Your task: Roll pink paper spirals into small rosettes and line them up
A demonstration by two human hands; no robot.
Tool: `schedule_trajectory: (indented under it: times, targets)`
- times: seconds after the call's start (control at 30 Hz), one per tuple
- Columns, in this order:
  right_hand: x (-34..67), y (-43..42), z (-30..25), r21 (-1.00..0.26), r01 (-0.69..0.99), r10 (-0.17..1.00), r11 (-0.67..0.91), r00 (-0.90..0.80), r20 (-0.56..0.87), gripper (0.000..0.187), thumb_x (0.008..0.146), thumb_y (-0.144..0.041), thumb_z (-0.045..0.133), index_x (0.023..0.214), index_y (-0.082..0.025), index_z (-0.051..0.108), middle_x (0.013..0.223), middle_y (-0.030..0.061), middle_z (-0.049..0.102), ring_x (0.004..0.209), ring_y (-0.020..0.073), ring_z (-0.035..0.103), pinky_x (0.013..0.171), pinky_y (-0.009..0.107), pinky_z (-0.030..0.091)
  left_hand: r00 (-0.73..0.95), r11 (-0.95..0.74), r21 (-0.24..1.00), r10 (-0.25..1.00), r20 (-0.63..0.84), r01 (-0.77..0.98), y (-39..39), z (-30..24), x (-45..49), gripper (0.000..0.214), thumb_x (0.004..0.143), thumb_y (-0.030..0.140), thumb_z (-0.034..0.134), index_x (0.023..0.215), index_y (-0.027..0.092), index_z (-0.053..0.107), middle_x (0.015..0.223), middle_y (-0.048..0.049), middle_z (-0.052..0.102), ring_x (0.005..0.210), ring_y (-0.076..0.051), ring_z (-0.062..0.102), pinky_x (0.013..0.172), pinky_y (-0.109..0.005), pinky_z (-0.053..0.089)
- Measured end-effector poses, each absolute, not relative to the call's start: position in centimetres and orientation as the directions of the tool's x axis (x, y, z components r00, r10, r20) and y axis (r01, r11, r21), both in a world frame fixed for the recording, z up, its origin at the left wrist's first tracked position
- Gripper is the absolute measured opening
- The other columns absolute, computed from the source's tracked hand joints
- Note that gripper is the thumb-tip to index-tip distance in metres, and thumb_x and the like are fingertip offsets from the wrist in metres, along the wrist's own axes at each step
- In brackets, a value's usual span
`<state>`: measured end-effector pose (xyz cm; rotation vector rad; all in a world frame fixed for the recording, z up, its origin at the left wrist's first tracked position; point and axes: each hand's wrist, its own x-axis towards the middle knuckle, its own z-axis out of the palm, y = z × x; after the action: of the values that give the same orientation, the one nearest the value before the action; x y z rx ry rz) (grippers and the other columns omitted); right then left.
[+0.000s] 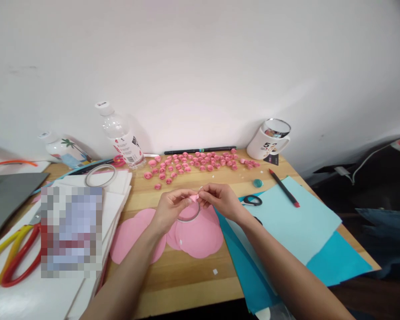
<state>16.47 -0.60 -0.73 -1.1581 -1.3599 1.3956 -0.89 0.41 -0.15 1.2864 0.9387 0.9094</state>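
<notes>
Close together over the table, my left hand [169,205] and my right hand [222,199] are both closed in a pinch on one small pink paper piece [194,198]. Its exact shape is partly hidden by my fingers. Directly below them, a thin ring-shaped tape roll [190,219] rests on a stack of round pink paper sheets [200,242]. More pink paper circles [126,238] lie to the left, partly under my left forearm. Beyond my hands, many small rolled pink paper flowers [196,163] are spread along the back of the table.
A clear bottle [122,138], a second bottle [65,149] and a white mug [266,142] stand by the wall. On the right are light blue sheets [296,218], a dark pencil [284,188] and scissors [252,200]. Large red-and-yellow scissors [23,253] lie on white paper at left.
</notes>
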Motion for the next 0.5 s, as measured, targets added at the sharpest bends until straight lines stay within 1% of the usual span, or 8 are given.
schedule_trajectory:
  times: [0.13,0.3,0.5]
  targets:
    - [16.57,-0.58,-0.76,-0.998,0.037,0.974,-0.055,-0.217,-0.062,0.031,0.076,-0.045,0.06,0.071,-0.014,0.062,0.066,0.0028,0.064,0.057,0.0111,0.061,0.056,0.025,0.051,0.357,0.088,0.996,0.931,-0.072,-0.03,0.47,-0.32,-0.9,0.014,0.071,0.019,0.065,0.083,0.016,0.07,0.083,-0.0045,0.071,0.079,-0.016,0.063,0.074,-0.026,0.047]
    - [16.74,-0.66,-0.6,-0.995,0.091,0.975,-0.046,-0.21,-0.064,0.031,0.073,-0.045,0.064,0.074,-0.014,0.064,0.06,0.0016,0.062,0.056,0.0122,0.06,0.058,0.026,0.051,0.355,0.073,0.997,0.933,-0.066,-0.007,0.47,-0.25,-0.87,0.012,0.07,0.02,0.066,0.08,0.017,0.07,0.083,-0.0038,0.071,0.079,-0.016,0.062,0.075,-0.025,0.047]
    - [16.58,-0.76,-0.37,-0.992,0.127,0.975,-0.016,-0.219,-0.044,0.032,0.077,-0.046,0.058,0.071,-0.015,0.062,0.062,0.0019,0.061,0.058,0.0123,0.06,0.057,0.026,0.051,0.363,0.079,0.997,0.929,-0.073,-0.001,0.43,-0.08,-0.84,0.014,0.07,0.021,0.066,0.082,0.016,0.071,0.084,-0.0052,0.071,0.08,-0.017,0.063,0.076,-0.028,0.047]
